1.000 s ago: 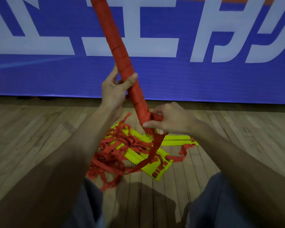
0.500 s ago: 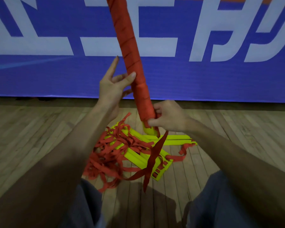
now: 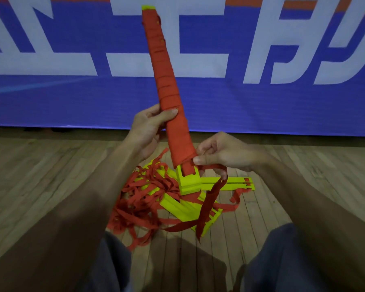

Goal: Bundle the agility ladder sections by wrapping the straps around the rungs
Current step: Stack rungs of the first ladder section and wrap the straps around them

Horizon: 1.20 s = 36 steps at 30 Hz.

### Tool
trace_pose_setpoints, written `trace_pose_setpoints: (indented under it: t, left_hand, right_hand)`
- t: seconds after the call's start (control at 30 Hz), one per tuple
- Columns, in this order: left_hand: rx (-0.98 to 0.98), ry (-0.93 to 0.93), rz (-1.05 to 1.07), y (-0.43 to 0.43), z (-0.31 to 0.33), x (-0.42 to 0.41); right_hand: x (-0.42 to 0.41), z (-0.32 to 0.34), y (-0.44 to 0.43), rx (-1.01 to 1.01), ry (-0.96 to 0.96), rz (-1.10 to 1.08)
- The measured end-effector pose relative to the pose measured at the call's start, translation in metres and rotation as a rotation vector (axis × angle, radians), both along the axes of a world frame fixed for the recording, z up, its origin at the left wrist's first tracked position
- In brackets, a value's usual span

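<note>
Above the pile (image 3: 148, 199), left grip (image 3: 150, 129) clasps the wrapped bundle (image 3: 164, 76); right grip (image 3: 223, 153), lower, pinches the strap (image 3: 209, 203).

Across the back, a blue wall banner (image 3: 261, 106) bearing large white block characters (image 3: 198, 64), with an orange strip (image 3: 316, 5) along its top edge. Below, a pale-brown wooden plank floor (image 3: 40, 175). Between the two, a dark shadowed gap (image 3: 72, 130).

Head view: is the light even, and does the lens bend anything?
Head view: dim, uneven light; the blue banner and the red wrapped bundle read clearly, the forearms near the camera are dark, a shadow lies on the wooden floor between the knees; floor planks fan outward, likely wide-angle.
</note>
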State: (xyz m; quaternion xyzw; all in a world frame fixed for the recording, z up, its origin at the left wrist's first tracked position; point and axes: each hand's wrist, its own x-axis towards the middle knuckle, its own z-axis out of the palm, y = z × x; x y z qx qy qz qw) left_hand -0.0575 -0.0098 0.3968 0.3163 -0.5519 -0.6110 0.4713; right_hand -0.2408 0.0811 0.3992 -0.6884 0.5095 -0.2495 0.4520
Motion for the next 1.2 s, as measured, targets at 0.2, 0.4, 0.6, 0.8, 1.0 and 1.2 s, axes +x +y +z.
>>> trace_pose_setpoints:
  t: [0.2, 0.4, 0.6, 0.8, 1.0, 1.2]
  left_hand:
    - [-0.039, -0.082, 0.238, -0.002, -0.008, -0.007]
    - [-0.041, -0.210, 0.423, -0.004, -0.023, -0.013]
    - [0.005, -0.190, 0.236, 0.007, -0.015, -0.012]
    - [-0.169, -0.304, -0.031, 0.000, -0.027, 0.000]
    - [-0.782, -0.695, -0.071, -0.012, -0.065, -0.003]
    - [-0.793, -0.589, 0.137, -0.004, -0.058, -0.012]
  right_hand:
    - [0.008, -0.007, -0.006, -0.041, 0.179, -0.143]
    - [0.034, -0.017, -0.001, -0.189, 0.615, -0.265]
    - [0.038, -0.009, -0.004, -0.025, 0.441, -0.276]
    - [0.016, 0.008, -0.006, 0.149, -0.231, -0.406]
    - [-0.002, 0.019, 0.003, 0.354, -0.491, -0.266]
    - [-0.005, 0.021, 0.000, 0.371, -0.718, -0.207]
